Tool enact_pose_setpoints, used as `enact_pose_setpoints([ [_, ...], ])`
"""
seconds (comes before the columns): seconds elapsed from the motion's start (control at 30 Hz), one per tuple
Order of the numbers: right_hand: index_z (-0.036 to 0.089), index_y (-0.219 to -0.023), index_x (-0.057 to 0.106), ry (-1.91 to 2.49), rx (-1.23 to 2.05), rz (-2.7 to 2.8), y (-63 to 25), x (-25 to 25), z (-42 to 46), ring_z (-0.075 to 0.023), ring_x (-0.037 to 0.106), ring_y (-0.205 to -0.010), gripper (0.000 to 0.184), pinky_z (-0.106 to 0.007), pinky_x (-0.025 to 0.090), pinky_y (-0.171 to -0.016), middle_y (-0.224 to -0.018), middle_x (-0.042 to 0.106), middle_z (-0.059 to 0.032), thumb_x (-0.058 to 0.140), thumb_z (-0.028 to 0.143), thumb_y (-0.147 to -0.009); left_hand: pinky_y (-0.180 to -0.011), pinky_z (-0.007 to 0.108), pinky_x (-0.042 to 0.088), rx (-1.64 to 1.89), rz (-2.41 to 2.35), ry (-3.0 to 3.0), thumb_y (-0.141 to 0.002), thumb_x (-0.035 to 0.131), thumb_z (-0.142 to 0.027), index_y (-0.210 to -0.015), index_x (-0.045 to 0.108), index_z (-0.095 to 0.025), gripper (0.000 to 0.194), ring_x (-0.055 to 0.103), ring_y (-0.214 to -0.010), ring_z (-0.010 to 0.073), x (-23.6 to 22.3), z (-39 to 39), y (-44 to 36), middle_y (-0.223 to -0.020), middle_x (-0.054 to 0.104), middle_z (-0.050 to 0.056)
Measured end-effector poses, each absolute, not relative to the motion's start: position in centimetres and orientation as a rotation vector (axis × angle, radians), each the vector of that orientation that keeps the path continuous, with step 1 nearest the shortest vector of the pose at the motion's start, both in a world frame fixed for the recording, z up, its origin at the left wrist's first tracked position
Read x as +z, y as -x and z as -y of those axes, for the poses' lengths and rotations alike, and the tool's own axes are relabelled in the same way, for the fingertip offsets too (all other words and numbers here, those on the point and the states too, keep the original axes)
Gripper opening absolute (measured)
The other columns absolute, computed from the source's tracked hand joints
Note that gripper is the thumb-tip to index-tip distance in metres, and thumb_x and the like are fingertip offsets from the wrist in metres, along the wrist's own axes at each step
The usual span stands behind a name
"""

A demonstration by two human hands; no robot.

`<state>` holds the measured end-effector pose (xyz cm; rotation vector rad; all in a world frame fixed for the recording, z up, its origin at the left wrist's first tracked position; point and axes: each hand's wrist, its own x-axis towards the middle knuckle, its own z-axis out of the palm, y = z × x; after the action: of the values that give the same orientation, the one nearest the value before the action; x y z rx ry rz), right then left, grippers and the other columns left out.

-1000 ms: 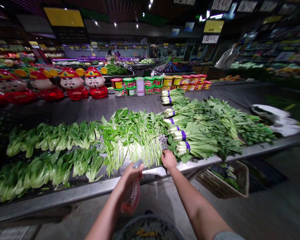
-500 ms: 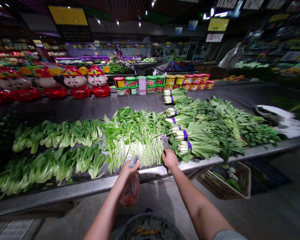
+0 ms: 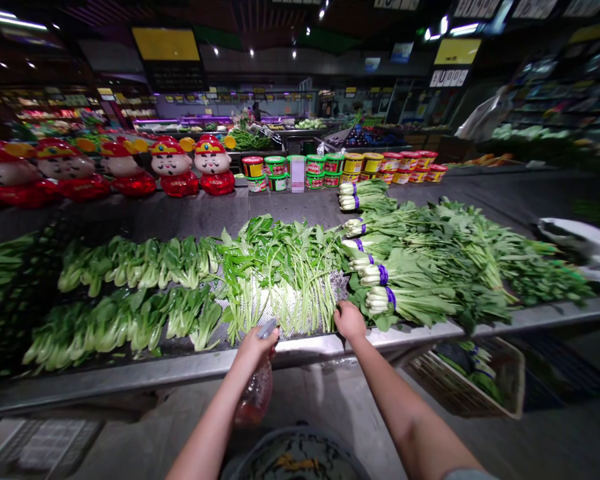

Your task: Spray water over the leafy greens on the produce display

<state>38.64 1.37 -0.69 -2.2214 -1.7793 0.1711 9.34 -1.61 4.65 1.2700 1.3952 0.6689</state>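
Observation:
My left hand (image 3: 258,344) is closed round what looks like a spray bottle, with its grey head (image 3: 267,328) above my fingers. The bottle's clear, reddish body (image 3: 255,393) hangs below, partly hidden by my wrist. Just beyond lie loose leafy greens with long pale stems (image 3: 285,277), spread on a perforated metal sheet (image 3: 269,308). My right hand (image 3: 351,321) rests at the front edge, right of those stems, its fingers curled; what they grip, if anything, is hidden. Beside it lie white-stemmed greens (image 3: 380,300) bundled with purple tape.
Two rows of bok choy (image 3: 110,327) lie to the left. A metal rail (image 3: 180,375) borders the sloping stand. Tubs (image 3: 325,170) and red figurines (image 3: 215,167) line the back. A crate (image 3: 473,380) of vegetables sits low at right, and a dark round container (image 3: 300,457) is below me.
The view has turned slightly left, so the stand appears shifted right. My left hand with the bottle has drawn a little left along the rail; my right hand stays by the same spot.

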Motion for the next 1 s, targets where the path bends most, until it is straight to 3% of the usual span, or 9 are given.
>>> enact_pose_setpoints([
  [0.23,0.014,-0.103,0.061,2.157,0.248,1.879,-38.9,-0.5,-1.9,-0.0171,0.054,-0.095,0.026,-0.023,0.034,-0.084,-0.101,0.062,-0.0098,0.044,0.018,-0.084,-0.057,0.026,0.044,0.807,-1.368,-1.383,-0.072,0.056,-0.061,-0.072,0.062,-0.015,0.046,0.058,-0.057,0.0157,7.2,3.1,-8.0,-0.064,0.062,0.002],
  [0.5,0.017,-0.111,0.06,1.935,0.332,1.978,-33.0,1.0,-2.0,-0.0172,0.054,-0.1,0.031,-0.023,0.035,-0.085,-0.11,0.062,-0.0087,0.043,0.02,-0.086,-0.055,0.025,0.044,0.817,-1.441,-1.362,-0.074,0.056,-0.057,-0.076,0.062,-0.014,0.044,0.058,-0.055,0.0154,7.5,3.0,-7.1,-0.061,0.061,0.002],
  [0.67,0.018,-0.101,0.062,1.824,0.417,2.099,-28.2,1.1,-1.5,-0.0166,0.054,-0.096,0.026,-0.024,0.034,-0.082,-0.1,0.064,-0.0073,0.039,0.024,-0.09,-0.05,0.025,0.042,0.791,-1.461,-1.277,-0.074,0.054,-0.056,-0.064,0.059,-0.015,0.042,0.055,-0.047,0.0143,6.6,3.4,-6.9,-0.055,0.061,0.003],
  [0.8,0.018,-0.095,0.062,1.841,0.428,2.102,-26.6,0.4,-1.3,-0.0165,0.054,-0.091,0.035,-0.025,0.034,-0.08,-0.094,0.063,-0.0076,0.029,0.031,-0.096,-0.049,0.024,0.038,0.761,-1.547,-1.364,-0.076,0.051,-0.056,-0.055,0.056,-0.016,0.046,0.051,-0.046,0.0137,6.1,3.9,-6.5,-0.047,0.056,0.002],
  [1.0,0.017,-0.092,0.062,1.906,0.376,2.122,-26.5,0.0,-1.3,-0.0185,0.053,-0.09,0.034,-0.027,0.034,-0.08,-0.093,0.062,-0.0089,0.031,0.031,-0.095,-0.059,0.026,0.043,0.822,-1.495,-1.408,-0.077,0.052,-0.058,-0.074,0.066,-0.013,0.047,0.057,-0.06,0.0168,6.9,4.8,-5.7,-0.06,0.062,0.002],
])
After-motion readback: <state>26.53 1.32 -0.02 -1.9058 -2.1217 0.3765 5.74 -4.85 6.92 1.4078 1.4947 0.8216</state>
